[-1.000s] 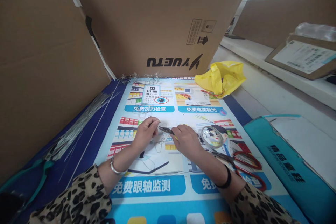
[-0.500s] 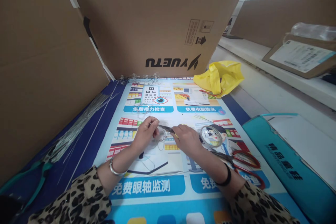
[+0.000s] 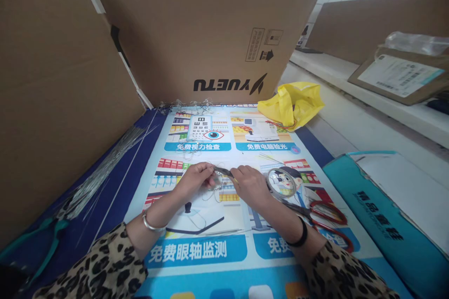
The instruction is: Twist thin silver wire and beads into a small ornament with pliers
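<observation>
My left hand (image 3: 197, 180) pinches a thin wire piece (image 3: 218, 182), whose loops hang just below the fingers over the printed mat (image 3: 210, 261). In my right hand (image 3: 250, 186) are pliers (image 3: 223, 171), their dark jaws pointing left and reaching my left fingertips. The fingers hide most of the handles. Whether the jaws are closed on the wire is too small to tell. A roll of clear tape (image 3: 281, 182) lies just right of my right hand.
Red-handled scissors (image 3: 329, 215) lie by my right forearm. Teal-handled pliers (image 3: 52, 243) and a bundle of wires (image 3: 101, 173) are at left. A yellow bag (image 3: 294, 105), cardboard walls (image 3: 196, 23), a teal box (image 3: 386, 215) and wire pieces (image 3: 189, 105) surround the mat.
My left hand has lowered slightly and its wrist has shifted a little left. The pliers' jaws still meet its fingertips. My right hand has barely moved.
</observation>
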A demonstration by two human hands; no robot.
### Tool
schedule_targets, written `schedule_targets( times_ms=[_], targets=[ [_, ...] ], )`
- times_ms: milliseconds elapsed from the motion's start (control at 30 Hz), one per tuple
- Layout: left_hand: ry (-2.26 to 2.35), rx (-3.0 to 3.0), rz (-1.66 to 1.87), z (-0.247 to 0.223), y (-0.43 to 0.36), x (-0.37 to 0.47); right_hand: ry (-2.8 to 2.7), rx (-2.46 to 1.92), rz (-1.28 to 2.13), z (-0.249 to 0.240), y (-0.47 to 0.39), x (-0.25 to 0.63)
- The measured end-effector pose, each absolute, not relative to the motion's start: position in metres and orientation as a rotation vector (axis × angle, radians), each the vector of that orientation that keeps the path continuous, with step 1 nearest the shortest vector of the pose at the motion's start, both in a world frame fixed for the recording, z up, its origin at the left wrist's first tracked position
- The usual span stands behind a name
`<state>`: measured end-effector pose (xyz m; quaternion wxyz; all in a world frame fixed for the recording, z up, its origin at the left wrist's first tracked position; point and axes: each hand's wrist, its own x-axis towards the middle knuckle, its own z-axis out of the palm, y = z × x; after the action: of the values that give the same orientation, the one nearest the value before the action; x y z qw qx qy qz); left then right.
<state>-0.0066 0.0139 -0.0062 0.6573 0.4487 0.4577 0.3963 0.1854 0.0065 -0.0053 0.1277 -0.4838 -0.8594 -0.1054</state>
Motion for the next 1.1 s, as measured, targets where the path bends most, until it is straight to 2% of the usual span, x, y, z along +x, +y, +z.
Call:
schedule_targets(
  times_ms=[1100],
  targets=[
    [1.02, 0.938, 0.886, -0.0055, 0.0156, -0.0098, -2.519, -1.341, -0.228, -0.0077, 0.0112, 0.1869]
  ],
)
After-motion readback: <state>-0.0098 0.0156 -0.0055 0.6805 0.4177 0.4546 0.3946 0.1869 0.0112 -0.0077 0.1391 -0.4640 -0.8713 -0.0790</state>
